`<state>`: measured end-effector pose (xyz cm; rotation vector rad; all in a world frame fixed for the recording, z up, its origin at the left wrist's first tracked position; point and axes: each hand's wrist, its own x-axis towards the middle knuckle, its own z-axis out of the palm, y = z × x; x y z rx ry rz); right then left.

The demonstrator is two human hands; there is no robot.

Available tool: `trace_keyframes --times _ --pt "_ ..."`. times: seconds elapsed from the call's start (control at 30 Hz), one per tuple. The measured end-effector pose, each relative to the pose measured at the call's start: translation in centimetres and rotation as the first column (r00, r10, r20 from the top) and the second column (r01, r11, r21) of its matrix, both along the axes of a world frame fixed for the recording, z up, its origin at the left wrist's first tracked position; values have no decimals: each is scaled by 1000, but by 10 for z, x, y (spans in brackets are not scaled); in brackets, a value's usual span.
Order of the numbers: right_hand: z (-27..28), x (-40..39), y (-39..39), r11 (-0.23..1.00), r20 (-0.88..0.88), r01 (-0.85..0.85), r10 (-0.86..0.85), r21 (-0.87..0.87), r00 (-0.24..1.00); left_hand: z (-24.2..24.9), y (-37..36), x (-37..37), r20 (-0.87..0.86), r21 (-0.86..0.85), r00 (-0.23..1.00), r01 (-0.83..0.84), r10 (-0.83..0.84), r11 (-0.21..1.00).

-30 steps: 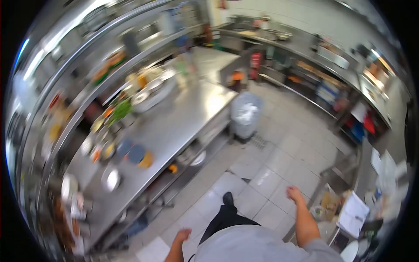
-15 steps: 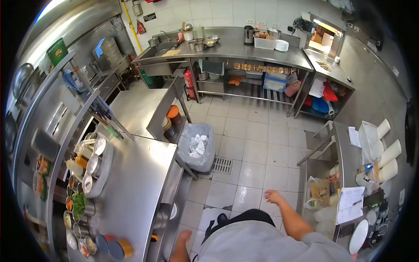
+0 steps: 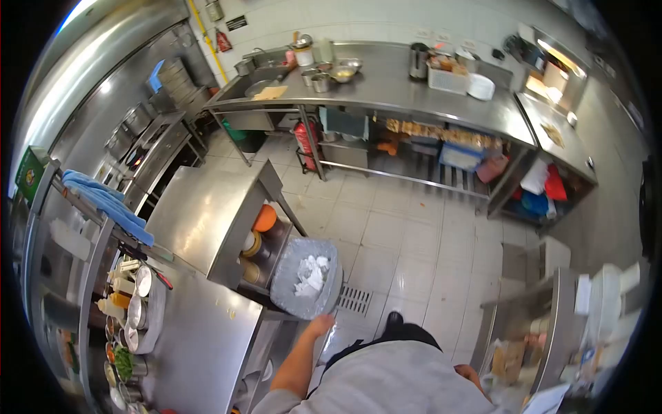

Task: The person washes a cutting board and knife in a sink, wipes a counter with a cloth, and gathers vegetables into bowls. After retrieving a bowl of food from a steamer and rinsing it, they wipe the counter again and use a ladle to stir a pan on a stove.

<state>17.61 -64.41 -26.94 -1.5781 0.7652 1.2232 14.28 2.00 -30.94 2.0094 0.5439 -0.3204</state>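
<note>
1. Nearest bit: right hand (image 3: pixel 470 373) hangs low by the hip on the right, mostly hidden behind the grey shirt, so can't tell how its fingers sit.
2. Left hand (image 3: pixel 318 324) is stretched forward, fingers loosely open, empty, just beside the near rim of the bin (image 3: pixel 305 277).
3. Looks to me like the reach-for-the-bin stage; next would need the fingers closing on that rim.
4. The bin itself: grey, lined with a bag, crumpled white paper inside, standing on the tiled floor (image 3: pixel 414 234) against the steel worktop (image 3: pixel 200 214) on the left.
5. Far back, a long worktop (image 3: pixel 386 83) carries bowls and pots.
</note>
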Motion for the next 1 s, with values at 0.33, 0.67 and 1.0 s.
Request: trace_keyframes --times 0.33,0.67,1.0 --pt "65 436 158 983 500 -73 148 -165 853 19 52 50 -538 -26 814 -276 219 961" --pt "97 614 390 840 398 -500 541 -212 740 -57 170 296 -300 -83 954 -40 13 996" --pt "238 780 750 726 920 -668 357 -163 164 270 272 539 194 -639 853 -265 484 723"
